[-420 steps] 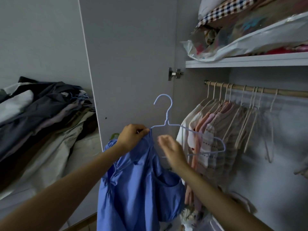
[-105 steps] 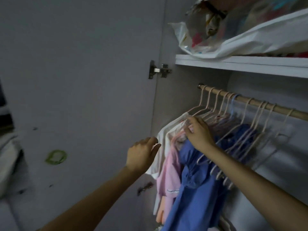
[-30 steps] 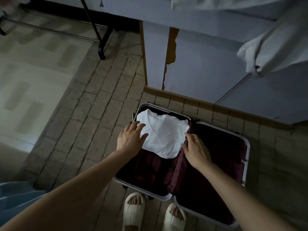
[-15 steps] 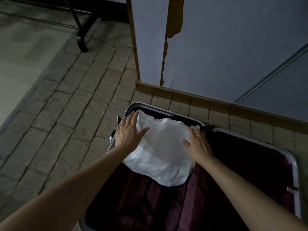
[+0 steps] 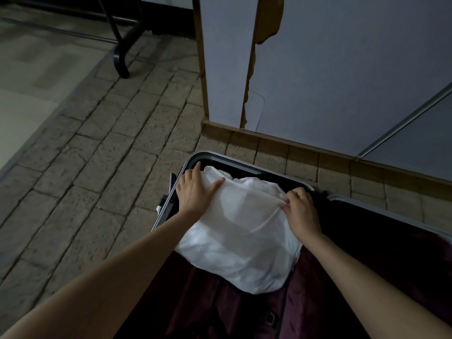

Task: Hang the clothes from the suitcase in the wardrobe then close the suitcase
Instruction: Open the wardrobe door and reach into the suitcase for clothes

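An open suitcase (image 5: 221, 157) with a silver rim and dark maroon lining lies on the brick floor below me. A white garment (image 5: 241, 243) is bunched in its left half. My left hand (image 5: 194, 189) rests on the garment's far left corner, fingers reaching over the edge and thumb spread across the cloth. My right hand (image 5: 302, 211) pinches a fold of the garment at its right side, fingers curled.
The grey wardrobe base (image 5: 330, 69) with a chipped wooden edge (image 5: 249, 99) stands just beyond the suitcase. A black metal rack leg (image 5: 121, 57) stands at the far left on a pale mat. Brick-pattern floor (image 5: 102, 182) spreads to the left.
My right hand has gone from lying on the white garment to pinching a fold of it. The cloth has bunched up more. My left hand has stayed at the far left corner.
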